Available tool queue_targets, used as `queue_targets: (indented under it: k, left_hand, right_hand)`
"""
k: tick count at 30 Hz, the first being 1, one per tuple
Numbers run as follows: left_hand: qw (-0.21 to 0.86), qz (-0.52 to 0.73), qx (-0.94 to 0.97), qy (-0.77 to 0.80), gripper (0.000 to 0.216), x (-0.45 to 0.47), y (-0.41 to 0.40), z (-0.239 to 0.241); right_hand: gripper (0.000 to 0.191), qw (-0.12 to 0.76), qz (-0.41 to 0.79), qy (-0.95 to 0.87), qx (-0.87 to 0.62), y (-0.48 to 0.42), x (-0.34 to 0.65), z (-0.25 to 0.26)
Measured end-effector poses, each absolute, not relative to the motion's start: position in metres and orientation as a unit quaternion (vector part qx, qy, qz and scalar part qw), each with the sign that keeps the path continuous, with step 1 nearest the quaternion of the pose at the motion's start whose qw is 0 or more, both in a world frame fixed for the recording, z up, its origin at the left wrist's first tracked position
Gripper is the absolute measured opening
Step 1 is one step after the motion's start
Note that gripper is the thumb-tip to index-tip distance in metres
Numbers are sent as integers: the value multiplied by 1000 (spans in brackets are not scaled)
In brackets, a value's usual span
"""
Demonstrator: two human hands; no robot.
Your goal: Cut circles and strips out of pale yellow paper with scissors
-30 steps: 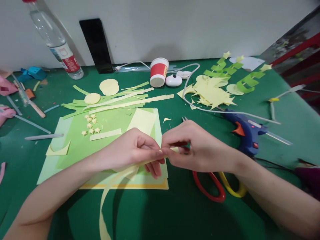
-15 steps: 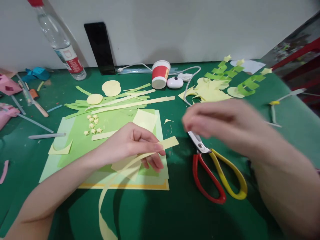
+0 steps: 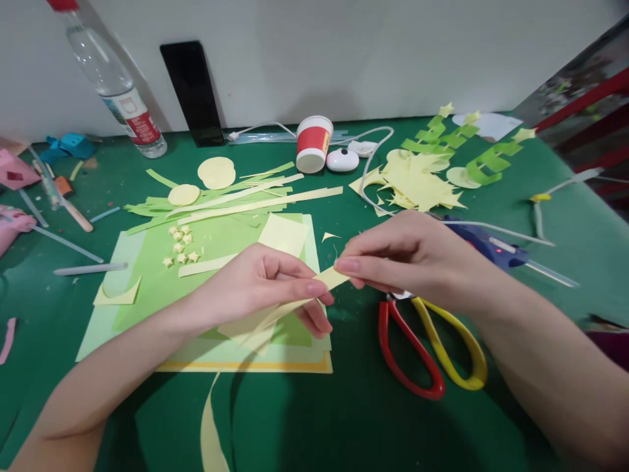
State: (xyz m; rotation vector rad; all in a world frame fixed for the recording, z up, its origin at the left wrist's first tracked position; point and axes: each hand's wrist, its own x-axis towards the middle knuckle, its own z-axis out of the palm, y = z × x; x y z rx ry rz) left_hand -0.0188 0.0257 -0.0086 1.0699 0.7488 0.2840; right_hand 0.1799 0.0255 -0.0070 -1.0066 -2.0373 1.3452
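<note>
My left hand [image 3: 260, 285] pinches a long pale yellow paper strip [image 3: 211, 419] that curls down toward the table's front edge. My right hand [image 3: 417, 259] pinches the strip's free end [image 3: 330, 278] between thumb and forefinger, just right of the left hand. Both hands hover over a stack of light green and yellow paper sheets [image 3: 147, 288]. Red and yellow handled scissors [image 3: 432, 347] lie on the green mat [image 3: 344, 419] under my right wrist. Several tiny folded yellow stars [image 3: 181, 246] sit on the green sheet.
Cut green and yellow strips [image 3: 236, 196] and yellow discs [image 3: 216, 172] lie behind the sheets. A blue glue gun [image 3: 491, 246], yellow star scraps [image 3: 417, 183], a red paper cup [image 3: 313, 143], a water bottle [image 3: 115, 92], a black phone [image 3: 192, 92] and pink items [image 3: 14, 174] surround the work.
My right hand left the strip, swung up and to the right, then came back down and pinched the strip's end. The left hand kept its hold on the strip.
</note>
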Motion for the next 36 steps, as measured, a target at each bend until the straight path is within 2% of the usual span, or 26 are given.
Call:
queue_targets:
  k: [17,22,36]
  left_hand:
    - [726,171,518,419,16,-14,18,2]
    - [694,190,534,445,14,-15,18,7]
    - [637,209,567,478,11,-11,15,8]
  right_hand:
    - [41,299,429,-763,-379,30,205,5]
    - [35,320,391,-754,-420,31,215,12]
    - [29,331,337,-792,-386,32,217,16]
